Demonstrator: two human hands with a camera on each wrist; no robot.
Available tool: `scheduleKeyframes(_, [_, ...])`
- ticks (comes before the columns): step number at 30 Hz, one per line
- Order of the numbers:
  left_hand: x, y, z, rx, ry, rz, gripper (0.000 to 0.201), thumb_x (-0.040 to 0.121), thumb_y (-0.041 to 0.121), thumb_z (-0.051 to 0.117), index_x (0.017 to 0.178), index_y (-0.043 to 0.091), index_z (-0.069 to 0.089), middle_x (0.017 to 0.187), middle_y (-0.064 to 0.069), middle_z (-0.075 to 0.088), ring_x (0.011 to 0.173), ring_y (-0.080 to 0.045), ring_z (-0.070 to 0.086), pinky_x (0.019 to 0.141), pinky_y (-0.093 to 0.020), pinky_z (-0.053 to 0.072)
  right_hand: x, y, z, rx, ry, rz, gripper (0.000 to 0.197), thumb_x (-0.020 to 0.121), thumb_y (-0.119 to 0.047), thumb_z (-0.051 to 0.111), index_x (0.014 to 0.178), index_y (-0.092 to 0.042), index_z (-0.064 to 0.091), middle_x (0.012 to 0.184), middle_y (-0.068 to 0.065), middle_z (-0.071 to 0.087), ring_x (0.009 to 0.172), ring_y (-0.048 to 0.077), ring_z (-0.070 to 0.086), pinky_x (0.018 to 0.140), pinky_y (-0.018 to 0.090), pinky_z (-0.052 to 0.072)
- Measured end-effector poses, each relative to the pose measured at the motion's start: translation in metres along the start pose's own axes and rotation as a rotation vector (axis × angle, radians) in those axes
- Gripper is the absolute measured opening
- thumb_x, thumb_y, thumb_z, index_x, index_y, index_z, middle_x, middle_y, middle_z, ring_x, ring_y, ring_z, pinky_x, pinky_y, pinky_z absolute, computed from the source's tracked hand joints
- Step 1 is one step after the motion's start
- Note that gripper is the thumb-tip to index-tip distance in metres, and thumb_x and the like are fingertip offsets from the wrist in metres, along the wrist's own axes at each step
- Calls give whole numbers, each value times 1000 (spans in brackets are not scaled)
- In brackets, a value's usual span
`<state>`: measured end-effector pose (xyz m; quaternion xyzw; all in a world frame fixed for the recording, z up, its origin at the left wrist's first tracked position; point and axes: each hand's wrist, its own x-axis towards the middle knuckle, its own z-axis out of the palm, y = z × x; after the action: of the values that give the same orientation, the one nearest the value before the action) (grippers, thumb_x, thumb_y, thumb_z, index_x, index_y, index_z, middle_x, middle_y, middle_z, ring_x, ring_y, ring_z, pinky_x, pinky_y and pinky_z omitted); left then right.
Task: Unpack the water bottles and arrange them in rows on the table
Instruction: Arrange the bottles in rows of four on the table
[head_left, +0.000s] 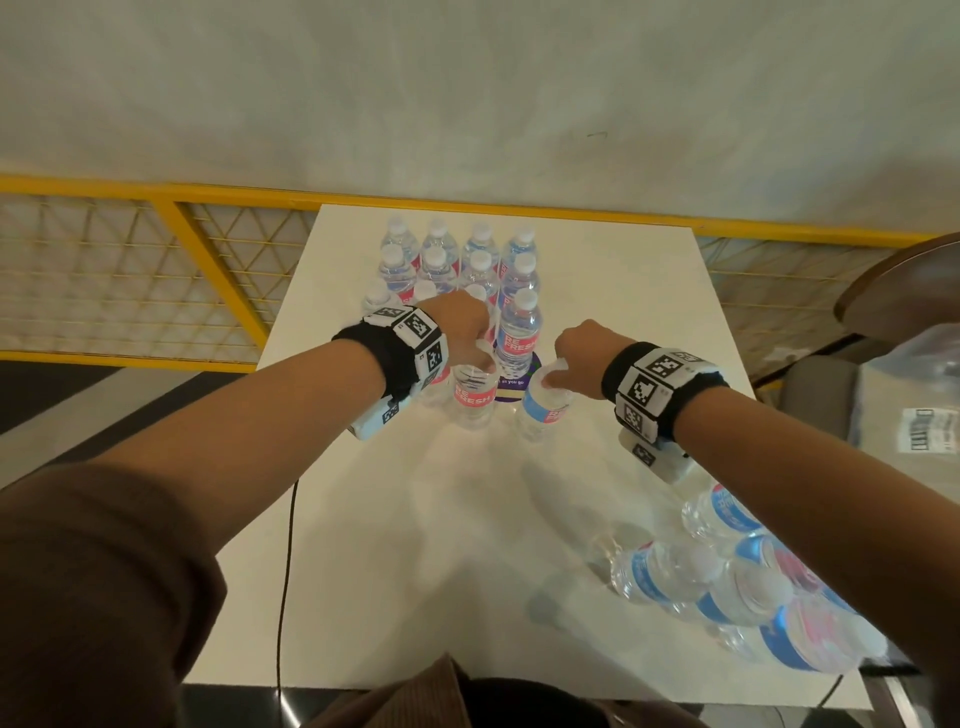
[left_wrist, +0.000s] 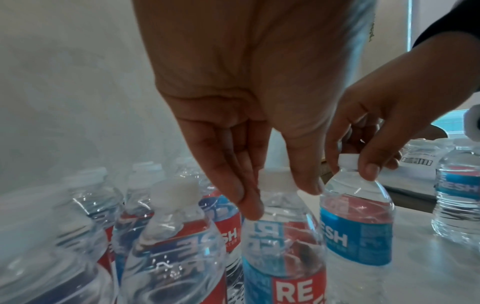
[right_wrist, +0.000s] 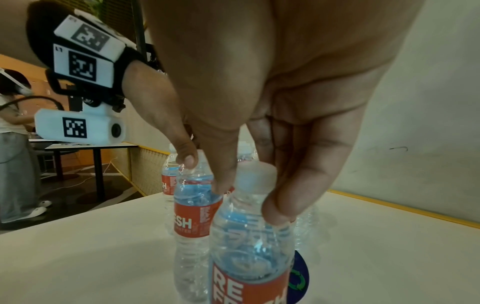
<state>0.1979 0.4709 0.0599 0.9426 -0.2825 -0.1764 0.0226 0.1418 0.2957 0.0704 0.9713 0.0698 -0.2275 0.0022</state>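
Several clear water bottles (head_left: 457, 260) with white caps stand in rows at the far end of the white table (head_left: 597, 291). My left hand (head_left: 478, 353) pinches the cap of a red-labelled bottle (head_left: 474, 395) at the front of the rows; the left wrist view shows the fingers (left_wrist: 249, 205) and thumb round its cap. My right hand (head_left: 556, 371) grips the neck of a blue-labelled bottle (head_left: 545, 408) just to the right, slightly tilted. In the right wrist view that hand (right_wrist: 246, 197) closes round the cap of its bottle (right_wrist: 249, 236).
Several more bottles (head_left: 753, 587) lie on their sides at the table's near right corner. A round purple sticker (head_left: 514, 387) marks the tabletop. A yellow mesh railing (head_left: 208, 249) runs behind. A wrapped pack (head_left: 914, 415) sits to the right. A person (right_wrist: 13, 144) stands far left.
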Motion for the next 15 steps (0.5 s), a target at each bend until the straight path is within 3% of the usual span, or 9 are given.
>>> scheduleKeyframes(4, [2, 0, -1, 10, -1, 26, 36, 84, 39, 65, 100, 8, 65, 90, -8, 64, 96, -29, 61, 72, -28, 39, 2, -2, 1, 22, 14, -1, 43, 91, -40, 55, 115, -4, 59, 109, 11, 63, 81, 18, 49, 69, 26, 39])
scheduleKeyframes(6, [4, -1, 0, -3, 7, 23, 33, 83, 39, 66, 76, 8, 60, 74, -6, 58, 81, -28, 58, 67, -28, 37, 3, -2, 0, 34, 9, -11, 41, 91, -38, 57, 112, -4, 60, 102, 11, 64, 79, 18, 50, 65, 25, 39])
scheduleKeyframes(8, [5, -1, 1, -3, 30, 2, 47, 83, 41, 66, 56, 13, 40, 56, -1, 41, 65, -23, 47, 62, -29, 34, 2, -1, -1, 54, 17, -3, 33, 91, -38, 57, 97, -7, 60, 78, 4, 59, 66, 16, 50, 54, 20, 37])
scheduleKeyframes(10, [4, -1, 1, -13, 38, -10, 51, 83, 43, 64, 53, 15, 35, 53, -1, 36, 59, -20, 41, 60, -29, 31, 0, -1, -2, 105, 34, 25, 36, 92, -39, 55, 73, -9, 49, 59, -2, 47, 52, 10, 46, 48, 17, 34])
scheduleKeyframes(11, [4, -2, 1, -23, 32, -23, 51, 83, 44, 64, 53, 15, 35, 53, -1, 37, 58, -20, 41, 59, -28, 31, 0, -1, -2, 124, 42, 34, 40, 93, -39, 55, 68, -9, 45, 58, -3, 46, 50, 8, 45, 48, 16, 34])
scheduleKeyframes(13, [4, -3, 1, -37, 25, -34, 51, 83, 45, 64, 53, 15, 36, 53, -1, 38, 58, -19, 42, 59, -29, 32, -2, -2, -2, 120, 32, 18, 35, 92, -39, 56, 81, -6, 54, 75, 2, 57, 60, 13, 52, 52, 15, 36])
scheduleKeyframes(15, [3, -5, 0, -47, 2, -39, 51, 82, 43, 66, 52, 15, 37, 53, -1, 38, 59, -21, 43, 60, -30, 33, -2, -3, 0, 60, -4, -10, 42, 89, -36, 61, 119, -7, 56, 111, 9, 62, 93, 23, 60, 72, 22, 46])
